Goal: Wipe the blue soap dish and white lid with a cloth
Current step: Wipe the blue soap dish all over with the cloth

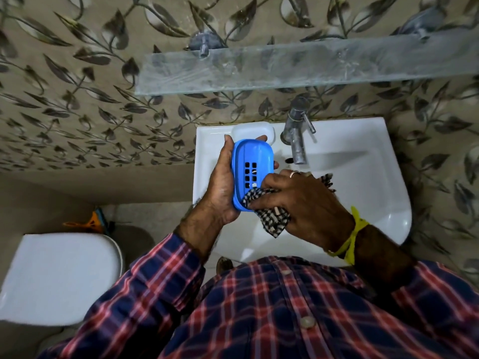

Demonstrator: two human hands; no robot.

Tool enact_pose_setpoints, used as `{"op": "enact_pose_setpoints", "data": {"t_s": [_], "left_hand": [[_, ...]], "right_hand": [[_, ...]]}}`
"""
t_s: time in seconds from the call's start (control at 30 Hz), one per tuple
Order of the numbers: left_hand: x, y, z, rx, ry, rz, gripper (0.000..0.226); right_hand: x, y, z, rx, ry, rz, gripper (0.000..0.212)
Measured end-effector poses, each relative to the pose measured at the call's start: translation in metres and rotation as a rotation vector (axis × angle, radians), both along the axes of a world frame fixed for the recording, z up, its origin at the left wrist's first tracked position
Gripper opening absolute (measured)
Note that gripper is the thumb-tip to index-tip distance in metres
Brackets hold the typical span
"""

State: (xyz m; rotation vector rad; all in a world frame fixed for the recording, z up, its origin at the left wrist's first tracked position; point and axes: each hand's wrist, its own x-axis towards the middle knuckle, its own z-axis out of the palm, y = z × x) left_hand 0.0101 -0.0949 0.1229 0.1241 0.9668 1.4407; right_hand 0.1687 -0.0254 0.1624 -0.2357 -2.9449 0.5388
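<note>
Left hand (220, 187) grips one blue soap dish (250, 172); right hand (303, 203) clenches one checked cloth (269, 216); one white lid (252, 131) behind.

**What you can't really see here**

The right hand (300, 203) covers most of the checked cloth (272, 216) and the blue soap dish (252, 172)'s near corner. The white lid (252, 130) sits half hidden behind the dish. The glass shelf (285, 68) is blurry and runs off the right edge.

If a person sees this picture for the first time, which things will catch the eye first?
The bright blue soap dish, held over the white sink by the left hand, stands out first. Next, the right hand presses a checked cloth against the dish's near end. The white lid lies on the sink's back edge, beside the tap.
</note>
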Motion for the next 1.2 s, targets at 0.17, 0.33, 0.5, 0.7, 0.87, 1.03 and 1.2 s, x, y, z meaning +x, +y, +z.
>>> {"op": "enact_pose_setpoints", "data": {"t_s": [0.17, 0.33, 0.5, 0.7, 0.87, 1.03, 1.2], "left_hand": [[0.003, 0.003, 0.001, -0.047, -0.028, 0.054, 0.076], [-0.001, 0.002, 0.002, -0.034, 0.012, 0.039, 0.078], [0.003, 0.005, 0.007, -0.023, 0.022, 0.069, 0.077], [0.007, 0.005, 0.008, -0.044, 0.047, 0.101, 0.078], [0.011, 0.002, 0.01, -0.04, 0.059, 0.107, 0.078], [0.025, -0.002, 0.008, -0.035, 0.057, 0.133, 0.075], [0.026, -0.005, 0.011, -0.04, 0.114, 0.147, 0.074]], "right_hand": [[-0.005, 0.009, 0.002, 0.031, 0.021, -0.098, 0.042], [-0.004, 0.003, -0.002, 0.114, 0.026, -0.114, 0.04], [-0.008, 0.001, 0.003, 0.108, 0.053, -0.162, 0.047], [-0.012, 0.0, 0.004, 0.02, 0.097, -0.301, 0.047], [-0.01, 0.001, 0.006, -0.019, 0.138, -0.356, 0.046], [-0.014, -0.009, 0.009, -0.097, 0.166, -0.331, 0.05], [-0.016, -0.004, 0.007, -0.128, 0.189, -0.426, 0.058]]}}
